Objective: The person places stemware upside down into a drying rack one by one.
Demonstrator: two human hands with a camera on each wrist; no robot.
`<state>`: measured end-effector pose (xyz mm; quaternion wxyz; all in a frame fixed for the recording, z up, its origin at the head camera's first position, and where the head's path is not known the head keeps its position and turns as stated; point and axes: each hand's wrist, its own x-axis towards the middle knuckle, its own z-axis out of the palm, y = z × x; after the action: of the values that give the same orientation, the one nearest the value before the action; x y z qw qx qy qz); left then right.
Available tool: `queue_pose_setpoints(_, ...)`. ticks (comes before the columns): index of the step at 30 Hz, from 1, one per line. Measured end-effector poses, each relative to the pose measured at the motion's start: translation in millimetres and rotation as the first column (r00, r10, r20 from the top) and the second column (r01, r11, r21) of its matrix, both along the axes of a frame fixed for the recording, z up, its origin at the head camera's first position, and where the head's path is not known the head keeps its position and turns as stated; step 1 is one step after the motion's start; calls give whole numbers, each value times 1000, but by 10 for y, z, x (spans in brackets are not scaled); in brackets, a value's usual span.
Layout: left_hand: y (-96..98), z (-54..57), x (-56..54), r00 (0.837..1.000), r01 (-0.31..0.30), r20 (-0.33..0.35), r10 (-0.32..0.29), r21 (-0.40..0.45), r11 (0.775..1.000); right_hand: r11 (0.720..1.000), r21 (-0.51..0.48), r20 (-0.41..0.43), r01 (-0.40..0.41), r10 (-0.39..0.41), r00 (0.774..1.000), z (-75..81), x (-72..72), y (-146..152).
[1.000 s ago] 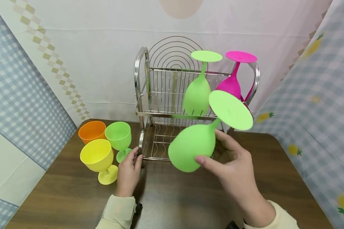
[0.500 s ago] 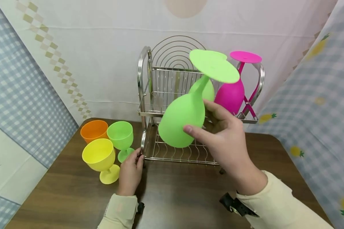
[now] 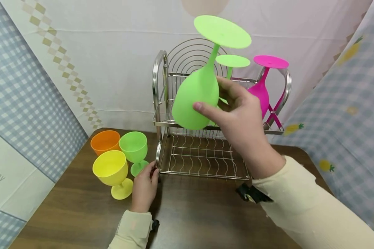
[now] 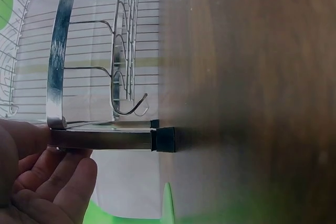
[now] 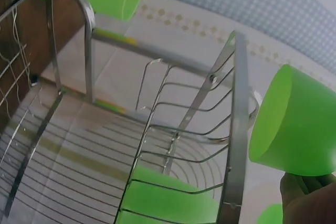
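Note:
My right hand [image 3: 241, 114] holds a light green plastic goblet [image 3: 194, 98] by its bowl, base up and slightly tilted, in front of the upper tier of a chrome dish rack [image 3: 156, 76]. In the right wrist view, the bowl's opening [image 5: 273, 114] faces the rack and stands apart from it. Low at the rack's front left, my left hand [image 3: 144, 188] grips the frame; the left wrist view has thumb and fingers about the metal leg [image 4: 105, 140]. Upside down on the upper tier are another green goblet [image 3: 232, 61], partly hidden by my right hand, and a magenta goblet [image 3: 258, 95].
Left of the rack, an orange goblet [image 3: 105, 141], a yellow goblet [image 3: 110, 167] and a green goblet [image 3: 133, 147] stand upright on the brown wooden table [image 3: 202, 214]. A white cloth [image 3: 118, 69] hangs behind; checked cloth [image 3: 346, 93] hangs at the sides.
My right hand has raised the green goblet from in front of the lower tier to the upper tier's height, turning it closer to upright-inverted. My left hand keeps its grip on the rack.

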<state>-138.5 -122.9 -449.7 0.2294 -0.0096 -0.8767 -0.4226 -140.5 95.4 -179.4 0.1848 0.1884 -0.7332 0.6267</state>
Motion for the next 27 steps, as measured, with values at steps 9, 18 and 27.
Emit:
queue_pose_setpoints(9, -1, -22, 1, 1000, 2, 0, -2, 6, 1000, 991, 117, 96, 64, -76, 992, 21, -386, -167)
queue_pose_setpoints(18, 10, -26, -10, 1000, 0, -24, 0, 8, 1000, 894, 423, 185, 151, -248, 951, -14, -652, -237)
queue_pose_setpoints(27, 16, -25, -9, 1000, -6, -5, 6, 11, 1000, 780, 621, 219, 71, -260, 941, -22, -750, -305)
